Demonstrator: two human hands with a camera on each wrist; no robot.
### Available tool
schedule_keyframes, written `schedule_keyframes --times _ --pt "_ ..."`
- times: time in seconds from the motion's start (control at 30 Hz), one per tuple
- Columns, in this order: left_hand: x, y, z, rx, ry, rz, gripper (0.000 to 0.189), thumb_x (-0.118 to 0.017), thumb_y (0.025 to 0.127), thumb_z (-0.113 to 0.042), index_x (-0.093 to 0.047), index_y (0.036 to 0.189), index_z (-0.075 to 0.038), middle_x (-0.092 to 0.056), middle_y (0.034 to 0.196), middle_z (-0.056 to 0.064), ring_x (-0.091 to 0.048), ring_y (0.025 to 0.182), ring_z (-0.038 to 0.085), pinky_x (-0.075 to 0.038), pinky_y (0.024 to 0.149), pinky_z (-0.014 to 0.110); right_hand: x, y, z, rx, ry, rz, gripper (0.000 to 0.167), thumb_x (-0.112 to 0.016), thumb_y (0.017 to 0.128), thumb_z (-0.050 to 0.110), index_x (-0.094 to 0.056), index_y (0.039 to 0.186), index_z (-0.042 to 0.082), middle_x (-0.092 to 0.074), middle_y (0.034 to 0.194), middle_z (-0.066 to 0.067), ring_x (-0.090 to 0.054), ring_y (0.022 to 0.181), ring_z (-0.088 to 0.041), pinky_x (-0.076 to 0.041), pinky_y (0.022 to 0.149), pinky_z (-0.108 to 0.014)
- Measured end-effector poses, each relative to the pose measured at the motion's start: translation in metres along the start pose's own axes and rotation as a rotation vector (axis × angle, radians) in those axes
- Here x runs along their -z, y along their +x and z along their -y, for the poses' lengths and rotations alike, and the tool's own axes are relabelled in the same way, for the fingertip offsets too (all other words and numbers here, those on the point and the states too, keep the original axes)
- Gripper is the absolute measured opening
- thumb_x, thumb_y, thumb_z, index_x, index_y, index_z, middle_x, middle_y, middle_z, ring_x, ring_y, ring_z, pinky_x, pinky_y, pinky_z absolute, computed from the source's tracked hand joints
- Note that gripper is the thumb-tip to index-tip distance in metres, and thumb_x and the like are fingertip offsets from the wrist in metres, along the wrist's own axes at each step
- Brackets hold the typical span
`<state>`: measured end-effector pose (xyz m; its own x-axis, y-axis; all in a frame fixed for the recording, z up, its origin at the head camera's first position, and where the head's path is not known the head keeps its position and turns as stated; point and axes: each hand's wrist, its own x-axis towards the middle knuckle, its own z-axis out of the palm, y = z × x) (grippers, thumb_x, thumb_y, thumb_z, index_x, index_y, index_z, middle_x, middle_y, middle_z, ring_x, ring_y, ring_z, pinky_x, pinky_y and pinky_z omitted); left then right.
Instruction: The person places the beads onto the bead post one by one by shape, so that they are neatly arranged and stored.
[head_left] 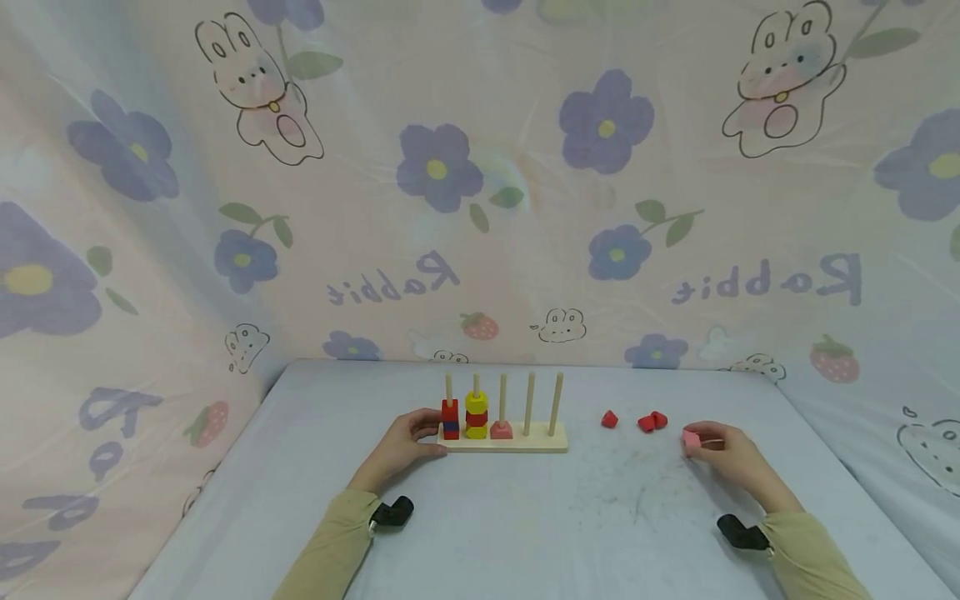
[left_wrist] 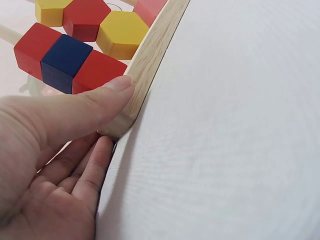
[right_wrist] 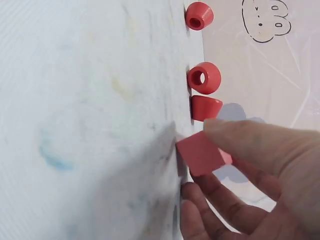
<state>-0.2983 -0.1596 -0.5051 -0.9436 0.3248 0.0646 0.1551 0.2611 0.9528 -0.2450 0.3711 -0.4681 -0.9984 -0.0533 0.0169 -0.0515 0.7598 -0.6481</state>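
Observation:
At the left end of a wooden peg board [head_left: 542,443], my left hand [head_left: 401,448] grips the base, its thumb on the front edge in the left wrist view. The first peg carries red blocks with a blue block [left_wrist: 67,57] between them. Yellow hexagonal blocks with a red one [head_left: 477,419] between them fill the second peg. A pink block [head_left: 501,431] sits low on the third; two bare pegs follow. Off to the right, my right hand [head_left: 733,460] pinches another pink block [right_wrist: 202,154] between thumb and fingers, close over the table.
Three loose red tapered pieces lie between board and right hand: one single piece [head_left: 610,419] and a pair [head_left: 647,424] side by side. They have holes through them in the right wrist view. A printed cloth [head_left: 525,208] hangs behind the white table [head_left: 510,525].

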Motion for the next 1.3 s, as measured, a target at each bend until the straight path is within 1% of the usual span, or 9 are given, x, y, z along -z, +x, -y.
schedule_keyframes --times 0.07,0.2,0.33,0.47,0.57,0.73,0.93,1.17,1.3 --pt "0.000 0.000 0.000 0.007 0.007 -0.005 0.058 -0.079 0.077 -0.003 -0.053 0.129 -0.002 -0.054 0.130 0.015 -0.055 0.116 0.029 -0.047 0.098 0.035 -0.001 0.001 0.002 0.025 0.002 0.011 0.041 -0.068 0.089 0.016 -0.057 0.121 -0.006 -0.058 0.114 -0.027 -0.058 0.099 -0.040 -0.054 0.079 -0.048" --pt "-0.001 -0.001 -0.003 0.016 0.006 -0.010 0.057 -0.078 0.077 -0.001 -0.053 0.129 -0.002 -0.054 0.130 0.016 -0.055 0.116 0.030 -0.046 0.098 0.038 -0.004 0.002 0.004 0.061 0.007 0.028 0.033 -0.070 0.087 0.010 -0.061 0.116 -0.004 -0.061 0.106 -0.019 -0.060 0.093 -0.033 -0.055 0.073 -0.038" --pt "-0.002 -0.005 -0.012 0.017 0.003 -0.008 0.055 -0.075 0.078 0.004 -0.052 0.128 0.001 -0.053 0.130 0.019 -0.054 0.117 0.034 -0.046 0.099 0.040 -0.006 0.003 0.005 0.071 -0.006 0.029 0.032 -0.070 0.086 0.008 -0.062 0.114 -0.003 -0.062 0.102 -0.014 -0.061 0.090 -0.028 -0.054 0.070 -0.030" --pt "-0.004 -0.012 -0.027 0.016 0.006 -0.010 0.052 -0.074 0.079 0.005 -0.053 0.127 0.003 -0.054 0.129 0.020 -0.054 0.116 0.035 -0.046 0.099 0.041 -0.005 0.002 0.008 0.099 -0.039 0.008 0.032 -0.070 0.086 0.008 -0.061 0.115 -0.004 -0.064 0.101 -0.015 -0.061 0.089 -0.029 -0.055 0.070 -0.034" --pt "-0.004 -0.016 -0.033 0.006 0.014 -0.011 0.052 -0.074 0.079 0.004 -0.053 0.127 0.003 -0.055 0.128 0.020 -0.054 0.116 0.035 -0.046 0.098 0.041 -0.001 0.001 0.013 0.119 -0.066 -0.024 0.033 -0.070 0.087 0.011 -0.062 0.115 -0.004 -0.064 0.101 -0.014 -0.061 0.089 -0.029 -0.055 0.071 -0.036" --pt "-0.004 -0.017 -0.034 0.010 0.005 -0.011 0.052 -0.074 0.079 0.005 -0.053 0.127 0.003 -0.054 0.129 0.020 -0.054 0.116 0.035 -0.045 0.099 0.041 0.011 0.002 0.028 0.206 -0.074 -0.087 0.033 -0.069 0.088 0.009 -0.062 0.117 -0.005 -0.065 0.104 -0.017 -0.061 0.089 -0.029 -0.054 0.070 -0.026" --pt "-0.003 -0.014 -0.028 0.006 0.001 -0.001 0.054 -0.074 0.079 0.005 -0.052 0.128 0.003 -0.052 0.131 0.021 -0.053 0.117 0.036 -0.044 0.100 0.043 0.028 0.006 0.059 0.287 -0.051 -0.116 0.035 -0.067 0.091 0.013 -0.060 0.122 -0.002 -0.065 0.110 -0.017 -0.061 0.096 -0.033 -0.052 0.074 -0.018" --pt "-0.001 -0.002 -0.002 0.006 0.009 -0.001 0.057 -0.078 0.078 -0.001 -0.053 0.129 0.000 -0.053 0.132 0.018 -0.055 0.116 0.032 -0.046 0.098 0.039 0.036 0.013 0.105 0.336 0.013 -0.090 0.039 -0.066 0.092 0.018 -0.057 0.127 0.003 -0.062 0.116 -0.015 -0.063 0.100 -0.032 -0.050 0.078 -0.015" --pt "0.000 0.002 0.003 0.006 0.013 0.000 0.058 -0.079 0.076 -0.004 -0.054 0.128 -0.002 -0.053 0.132 0.016 -0.055 0.116 0.030 -0.047 0.098 0.036 0.032 0.019 0.133 0.399 0.071 -0.088 0.038 -0.067 0.091 0.017 -0.058 0.126 0.004 -0.063 0.115 -0.012 -0.063 0.101 -0.028 -0.047 0.082 -0.010"
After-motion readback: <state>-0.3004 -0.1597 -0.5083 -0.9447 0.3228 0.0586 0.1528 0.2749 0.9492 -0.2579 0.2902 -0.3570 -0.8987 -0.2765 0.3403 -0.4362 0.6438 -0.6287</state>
